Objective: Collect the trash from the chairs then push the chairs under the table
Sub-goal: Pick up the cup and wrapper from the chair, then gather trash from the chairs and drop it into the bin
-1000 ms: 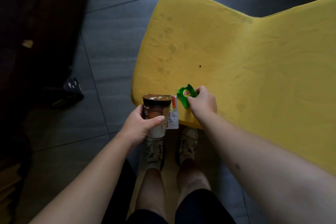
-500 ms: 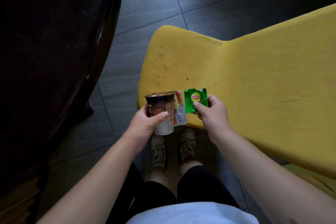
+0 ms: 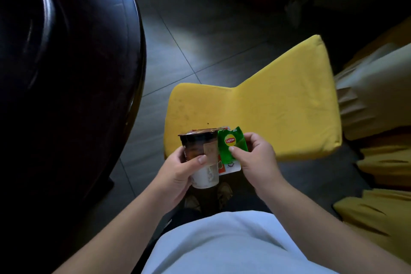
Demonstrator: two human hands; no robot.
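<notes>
The left hand [image 3: 178, 176] is wrapped around a brown-and-white cup [image 3: 201, 158], held upright above the near edge of the yellow chair seat [image 3: 278, 107], with a white-and-red wrapper [image 3: 231, 165] pressed flat against the cup's right side. The right hand [image 3: 258, 158] pinches a green Lipton tea-bag wrapper [image 3: 230, 145] between thumb and fingers, holding it against the cup's right side in front of the white-and-red wrapper. The dark round table [image 3: 66, 62] stands to the left of the chair, with grey tiled floor [image 3: 189, 35] between them.
</notes>
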